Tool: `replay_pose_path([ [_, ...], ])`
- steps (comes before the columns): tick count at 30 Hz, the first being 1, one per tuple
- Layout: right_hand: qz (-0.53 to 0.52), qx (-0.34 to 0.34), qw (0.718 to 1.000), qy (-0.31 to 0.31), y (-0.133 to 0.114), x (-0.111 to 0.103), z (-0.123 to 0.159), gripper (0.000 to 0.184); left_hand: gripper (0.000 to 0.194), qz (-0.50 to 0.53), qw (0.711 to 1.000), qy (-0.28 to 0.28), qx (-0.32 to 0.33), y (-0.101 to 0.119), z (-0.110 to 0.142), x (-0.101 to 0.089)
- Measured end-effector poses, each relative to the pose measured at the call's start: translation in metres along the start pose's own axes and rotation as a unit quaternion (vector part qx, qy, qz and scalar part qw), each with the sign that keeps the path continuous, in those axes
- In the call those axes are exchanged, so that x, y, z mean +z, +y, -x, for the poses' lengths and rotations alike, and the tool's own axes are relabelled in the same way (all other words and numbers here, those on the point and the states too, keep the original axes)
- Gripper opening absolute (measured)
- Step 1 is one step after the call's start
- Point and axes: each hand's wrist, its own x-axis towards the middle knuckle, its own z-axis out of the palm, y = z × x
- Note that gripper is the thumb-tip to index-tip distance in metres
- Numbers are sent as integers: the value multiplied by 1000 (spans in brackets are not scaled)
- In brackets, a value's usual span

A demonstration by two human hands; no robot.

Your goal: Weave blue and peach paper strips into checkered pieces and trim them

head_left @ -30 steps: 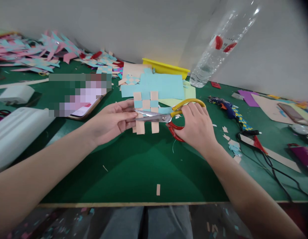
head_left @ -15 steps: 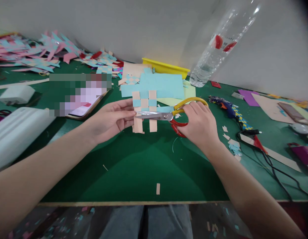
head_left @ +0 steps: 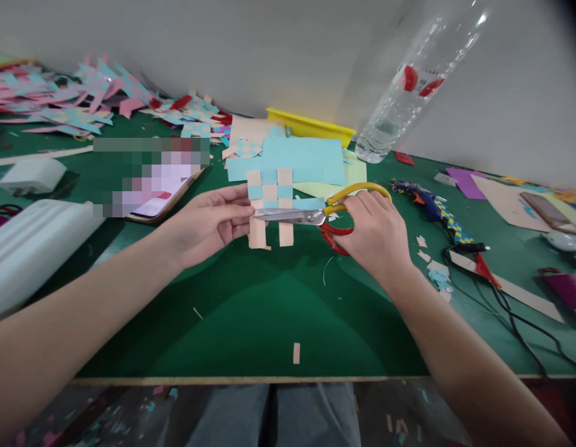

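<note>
My left hand (head_left: 218, 217) pinches the left edge of a small woven paper piece (head_left: 270, 193) of peach and light blue strips, held above the table. Two peach strip ends hang from its lower side, and a blue strip (head_left: 309, 203) sticks out to the right. In my right hand (head_left: 374, 226) is a pair of scissors (head_left: 311, 216) with one yellow and one red handle loop. Their blades lie nearly together across the lower part of the weave, tips close to my left thumb.
Light blue paper (head_left: 306, 158) lies behind the hands, before a yellow tray (head_left: 311, 128). A phone (head_left: 167, 186) and white charger (head_left: 33, 176) are left; a tilted plastic bottle (head_left: 400, 99) stands back right. Cables (head_left: 506, 304) and paper scraps (head_left: 439, 276) lie right.
The scissor blades have come closer together over the paper, showing more of the blue strip. Both hands stay almost in the same place.
</note>
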Motion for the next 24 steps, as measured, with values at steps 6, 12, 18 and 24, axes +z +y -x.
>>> replay_pose_path([
  [6,-7,5,1000,-3,0,-1,-1,20,42,1,1000,12,-5,1,1,0],
  [12,-6,2,1000,-8,1,0,1,22,39,18,1000,12,-10,3,2,2],
  [18,-15,9,1000,-7,0,-1,0,20,37,22,1000,16,-1,3,2,2],
  [24,-15,11,1000,2,2,-2,0,17,39,13,1000,6,-10,3,3,2],
])
